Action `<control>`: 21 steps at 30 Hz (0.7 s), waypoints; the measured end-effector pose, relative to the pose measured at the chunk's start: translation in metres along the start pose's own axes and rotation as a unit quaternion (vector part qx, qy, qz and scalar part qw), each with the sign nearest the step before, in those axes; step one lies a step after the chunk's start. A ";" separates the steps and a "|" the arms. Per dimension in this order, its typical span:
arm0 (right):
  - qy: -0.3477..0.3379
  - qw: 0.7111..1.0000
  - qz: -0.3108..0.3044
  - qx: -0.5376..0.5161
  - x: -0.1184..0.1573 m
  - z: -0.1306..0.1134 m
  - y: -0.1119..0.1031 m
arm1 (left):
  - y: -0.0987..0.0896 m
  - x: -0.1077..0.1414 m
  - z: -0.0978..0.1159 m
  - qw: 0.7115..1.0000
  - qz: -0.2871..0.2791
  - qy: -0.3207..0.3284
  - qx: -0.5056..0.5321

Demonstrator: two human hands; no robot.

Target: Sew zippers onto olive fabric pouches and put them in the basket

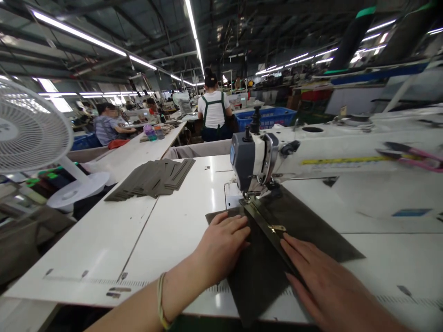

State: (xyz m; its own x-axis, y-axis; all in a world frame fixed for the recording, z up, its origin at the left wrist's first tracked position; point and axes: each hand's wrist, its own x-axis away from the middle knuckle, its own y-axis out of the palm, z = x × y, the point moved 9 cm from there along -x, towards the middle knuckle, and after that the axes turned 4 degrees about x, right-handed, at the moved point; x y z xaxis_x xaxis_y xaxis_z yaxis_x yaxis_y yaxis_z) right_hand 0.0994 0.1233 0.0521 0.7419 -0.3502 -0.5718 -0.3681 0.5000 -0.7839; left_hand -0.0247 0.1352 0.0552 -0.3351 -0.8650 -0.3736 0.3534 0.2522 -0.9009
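Observation:
A dark olive fabric piece (258, 272) lies under the needle area of the sewing machine (244, 159). A zipper (260, 217) runs along it from the presser foot toward me, with a metal zipper pull (278, 228) partway down. My left hand (221, 242) rests on the fabric left of the zipper, fingers stretched and lying on the cloth. To the right, my right hand (320, 274) has the zipper's near length between thumb and fingers, just below the pull. A second fabric flap (311, 226) spreads right of the zipper.
A fanned stack of dark fabric pieces (155, 177) lies on the white table (187, 240) at left. Beside it stands a white fan (31, 129). Pink-handled scissors (415, 154) rest on the machine arm. Farther off are a blue crate (268, 117) and a seated person (214, 108).

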 end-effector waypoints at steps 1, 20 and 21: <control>-0.007 1.000 0.012 -0.010 0.006 -0.002 -0.004 | 0.003 -0.001 0.000 1.000 -0.007 -0.002 -0.005; 0.071 0.955 -0.015 -0.288 -0.045 0.085 -0.026 | -0.014 -0.055 0.015 0.988 0.072 0.073 0.112; 0.072 0.965 0.019 -0.251 -0.043 0.083 -0.034 | -0.014 -0.057 0.016 0.989 0.071 0.077 0.107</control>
State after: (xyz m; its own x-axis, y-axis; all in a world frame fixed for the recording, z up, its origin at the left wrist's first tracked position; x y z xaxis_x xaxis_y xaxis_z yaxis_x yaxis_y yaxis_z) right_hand 0.1265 0.1872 0.1236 0.6501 -0.4646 -0.6013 -0.6456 0.0797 -0.7595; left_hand 0.0035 0.1743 0.0932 -0.3917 -0.7475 -0.5364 0.5775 0.2541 -0.7758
